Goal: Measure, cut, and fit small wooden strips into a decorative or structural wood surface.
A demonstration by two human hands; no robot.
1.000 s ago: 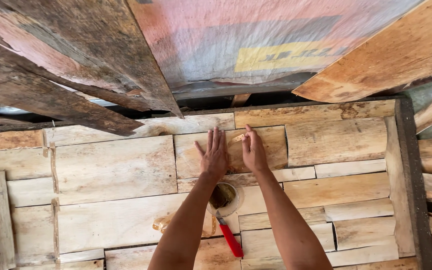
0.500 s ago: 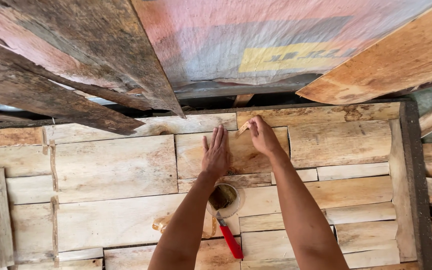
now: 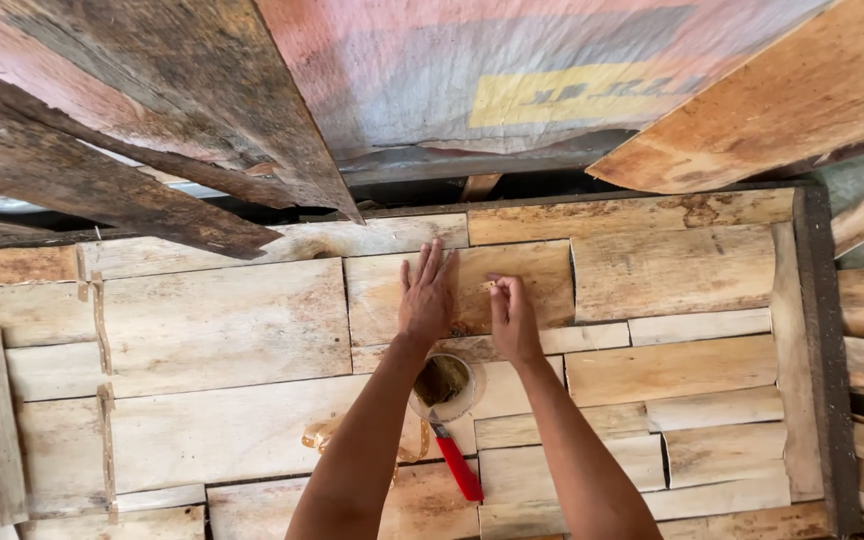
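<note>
A small pot [image 3: 449, 385] with a red-handled brush [image 3: 457, 465] sits nearest. Beyond it, the left hand [image 3: 427, 298] presses flat, fingers spread, and the right hand [image 3: 512, 318], loosely curled, grasping nothing, touches a wood piece [image 3: 462, 280] already set among fitted pieces; most of the panel [image 3: 222, 320] looks covered.

Single view, head-worn camera, looking steeply down over wearer's own forearms at close range. Both hands sit near frame centre, left hand [image 3: 428, 296] and right hand [image 3: 512, 318], on patchwork of pale boards [image 3: 222, 320] filling lower frame. Dark planks [image 3: 122, 190] and sheet [image 3: 512, 70] cross top edge, nearer lens.
</note>
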